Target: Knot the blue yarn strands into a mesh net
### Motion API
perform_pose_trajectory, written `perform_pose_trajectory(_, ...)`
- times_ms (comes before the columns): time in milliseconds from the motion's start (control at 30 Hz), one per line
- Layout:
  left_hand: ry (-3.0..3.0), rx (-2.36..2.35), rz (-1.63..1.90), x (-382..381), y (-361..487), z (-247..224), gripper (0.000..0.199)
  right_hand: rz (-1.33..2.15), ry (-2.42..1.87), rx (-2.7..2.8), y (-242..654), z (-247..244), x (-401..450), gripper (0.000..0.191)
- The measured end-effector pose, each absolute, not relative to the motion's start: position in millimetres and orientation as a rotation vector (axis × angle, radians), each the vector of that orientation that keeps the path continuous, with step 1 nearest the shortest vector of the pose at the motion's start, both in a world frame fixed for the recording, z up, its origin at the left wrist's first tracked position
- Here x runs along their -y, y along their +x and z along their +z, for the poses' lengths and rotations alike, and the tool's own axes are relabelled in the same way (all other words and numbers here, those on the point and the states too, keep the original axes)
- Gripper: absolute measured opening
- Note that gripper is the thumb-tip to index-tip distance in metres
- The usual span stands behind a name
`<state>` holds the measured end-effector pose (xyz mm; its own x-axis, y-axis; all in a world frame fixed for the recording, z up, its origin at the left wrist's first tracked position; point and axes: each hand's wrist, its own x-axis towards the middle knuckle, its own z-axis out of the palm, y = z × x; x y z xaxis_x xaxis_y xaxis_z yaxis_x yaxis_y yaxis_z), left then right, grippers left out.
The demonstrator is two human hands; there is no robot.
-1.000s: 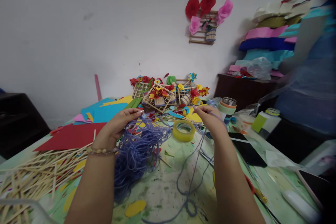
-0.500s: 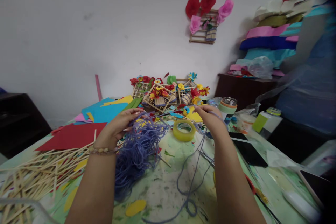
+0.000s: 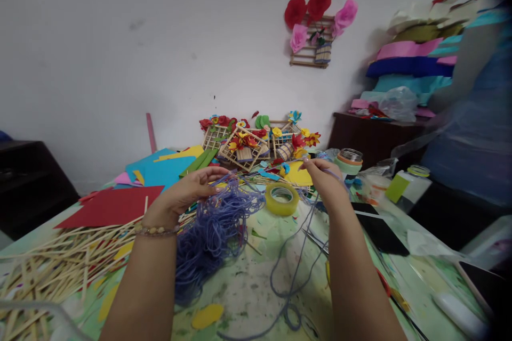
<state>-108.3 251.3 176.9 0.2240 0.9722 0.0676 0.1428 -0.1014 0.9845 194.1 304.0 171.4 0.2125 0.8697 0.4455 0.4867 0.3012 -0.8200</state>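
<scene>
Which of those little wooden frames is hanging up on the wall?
The frame at upper right, bearing large red flowers and pink ones. The other wooden frames sit bunched at the table's far edge, beyond the purple yarn.

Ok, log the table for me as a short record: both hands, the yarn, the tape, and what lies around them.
left hand: fingers at the top of the yarn tangle; grip closure unclear
right hand: thumb and finger pinched, with yarn across the hand
loose strand: looped on the table, below the tape
tape roll: lying flat, between the hands
left side: thin sticks, red sheet
far side: flowered lattice frames
</scene>
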Motion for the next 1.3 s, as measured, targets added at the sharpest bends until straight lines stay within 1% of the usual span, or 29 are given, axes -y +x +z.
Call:
perform_pose_trajectory(100,1.58,-1.101,1.003,-248,-106,178,0.05,0.401,-1.324,1.408,196,171,-305,0.04)
perform_pose_trajectory(233,1.684,-1.159,1.06,-244,-99,181,0.054,0.361,-1.328,1.372,197,172,-305,0.04)
perform_pose_trajectory(367,1.796,-1.256,1.073,-241,-93,184,0.057,0.407,-1.346,1.394,197,174,-301,0.038)
perform_pose_trajectory(567,1.888,-1.235,1.044,-234,-90,188,0.055,0.425,-1.378,1.331,203,172,-304,0.041)
perform_pose_trajectory(667,1.9,-1.258,1.015,-230,-88,190,0.058,0.445,-1.389,1.323,206,172,-307,0.039)
perform_pose_trajectory(800,1.865,-1.298,0.944,-225,-83,192,0.063,0.447,-1.429,1.449,206,172,-305,0.032)
perform_pose_trajectory(933,1.9,-1.252,0.953,-222,-79,193,0.063,0.408,-1.467,1.794,205,171,-295,0.018)
perform_pose_trajectory(1067,1.898,-1.231,0.935,-220,-76,192,0.065,0.159,-1.291,1.954,199,178,-274,0.024)
perform_pose_trajectory(1200,1.89,-1.203,0.917,-215,-70,192,0.065,0.128,-0.936,1.978,176,193,-248,0.016)
perform_pose_trajectory(1300,1.9,-1.206,0.889,-213,-66,191,0.067,0.095,-0.775,2.082,153,197,-235,0.012)
